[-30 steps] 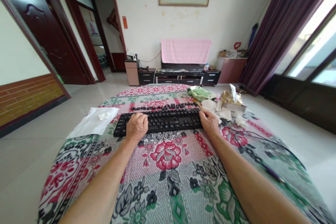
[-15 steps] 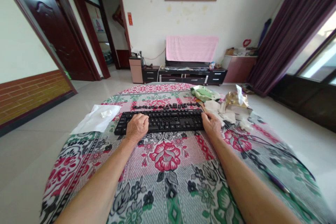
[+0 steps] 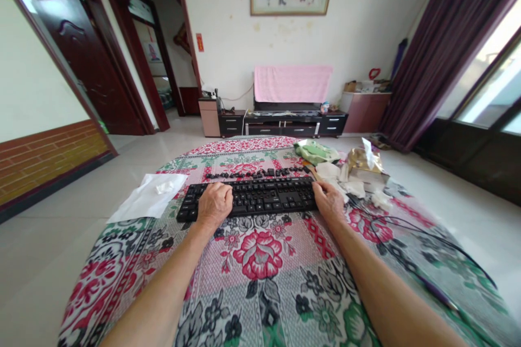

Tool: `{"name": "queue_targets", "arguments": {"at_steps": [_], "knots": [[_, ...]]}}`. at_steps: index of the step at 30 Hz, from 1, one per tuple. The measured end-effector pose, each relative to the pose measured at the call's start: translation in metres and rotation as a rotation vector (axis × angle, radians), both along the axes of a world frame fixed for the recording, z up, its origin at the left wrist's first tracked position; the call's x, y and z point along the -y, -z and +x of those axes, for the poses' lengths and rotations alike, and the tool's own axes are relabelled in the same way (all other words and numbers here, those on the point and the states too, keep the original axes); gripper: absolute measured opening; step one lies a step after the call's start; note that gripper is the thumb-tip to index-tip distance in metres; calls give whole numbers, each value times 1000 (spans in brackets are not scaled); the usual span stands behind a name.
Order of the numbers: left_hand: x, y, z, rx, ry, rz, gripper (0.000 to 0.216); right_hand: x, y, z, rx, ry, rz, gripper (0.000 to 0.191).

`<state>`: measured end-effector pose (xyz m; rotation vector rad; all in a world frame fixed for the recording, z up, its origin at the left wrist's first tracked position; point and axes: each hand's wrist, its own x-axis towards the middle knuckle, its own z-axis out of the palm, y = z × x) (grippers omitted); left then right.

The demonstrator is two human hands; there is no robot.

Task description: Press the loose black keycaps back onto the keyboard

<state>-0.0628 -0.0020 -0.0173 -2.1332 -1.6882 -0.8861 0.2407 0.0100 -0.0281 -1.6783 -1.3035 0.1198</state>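
My left grip lies over the left part of a black keyboard, fingers curled under and knuckles forward; the fingertips are hidden, so I cannot tell whether they pinch the board or only press on it. My right grip is at the other end, thumb against the board's right edge and the other fingers bent, partly out of sight; again I cannot tell how firmly it closes. The keyboard lies lengthwise between the two, on the cloth-covered worktop.

Just beyond its far edge runs an uneven row of loose black pieces that look like keycaps. Many keys appear seated in the board, while these pieces lie apart from it, so I judge the keyboard incomplete; which places are bare is too small for me to make out.

Both my forearms reach forward and slant inward, the left with the back of its hand up, the right turned so its thumb faces in.

Farther out on the left is a white sheet with a crumpled tissue on it. To the right lie more crumpled tissues, a gold tissue box, a green packet and a dark cable.
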Motion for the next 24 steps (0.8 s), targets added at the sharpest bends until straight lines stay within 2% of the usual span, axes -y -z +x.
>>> {"name": "queue_targets", "arguments": {"at_steps": [5,9,14,24], "knots": [[-35,-18,14,-81,65,-37,26,-3,4,4,-26,3,34,33],[-57,-17,16,-147,111,-169,25,-5,6,5,-25,13,22,34],[-61,-12,12,-139,129,-284,29,-5,3,2,-7,31,-9,37],[-67,-7,10,-123,121,-246,27,-2,-2,-1,53,126,-41,38]]}}
